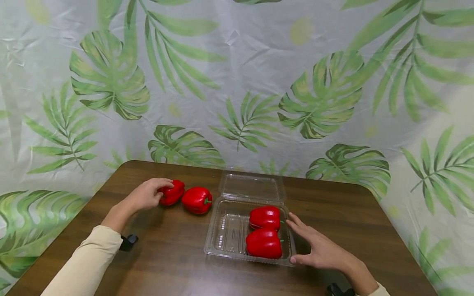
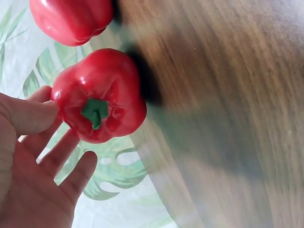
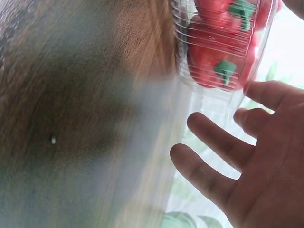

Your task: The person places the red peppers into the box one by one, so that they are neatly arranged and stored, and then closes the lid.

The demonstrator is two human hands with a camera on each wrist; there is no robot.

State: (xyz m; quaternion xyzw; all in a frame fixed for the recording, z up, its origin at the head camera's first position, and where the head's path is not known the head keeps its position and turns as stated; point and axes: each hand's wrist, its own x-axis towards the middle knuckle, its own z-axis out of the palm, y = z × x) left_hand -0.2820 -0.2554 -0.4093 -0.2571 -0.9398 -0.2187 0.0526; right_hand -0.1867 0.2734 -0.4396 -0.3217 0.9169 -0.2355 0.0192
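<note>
My left hand (image 1: 148, 194) reaches over a red bell pepper (image 1: 173, 193), fingertips right at its upper side. In the left wrist view, the thumb and fingers (image 2: 78, 173) are spread, and this pepper's green stem faces the camera. Beside it lies a second red bell pepper (image 1: 197, 200). A clear plastic clamshell container (image 1: 226, 246) has its lid folded back; two red bell peppers, an upper one (image 1: 265, 218) and a lower one (image 1: 264, 243), lie in its right half. My right hand (image 1: 320, 246) is at the container's right edge with spread fingers, thumb near the front corner.
The brown wooden table (image 1: 166, 263) has rounded back corners. Its back edge meets a leaf-patterned curtain (image 1: 259, 74). The container's transparent lid (image 1: 253, 187) lies toward that back edge.
</note>
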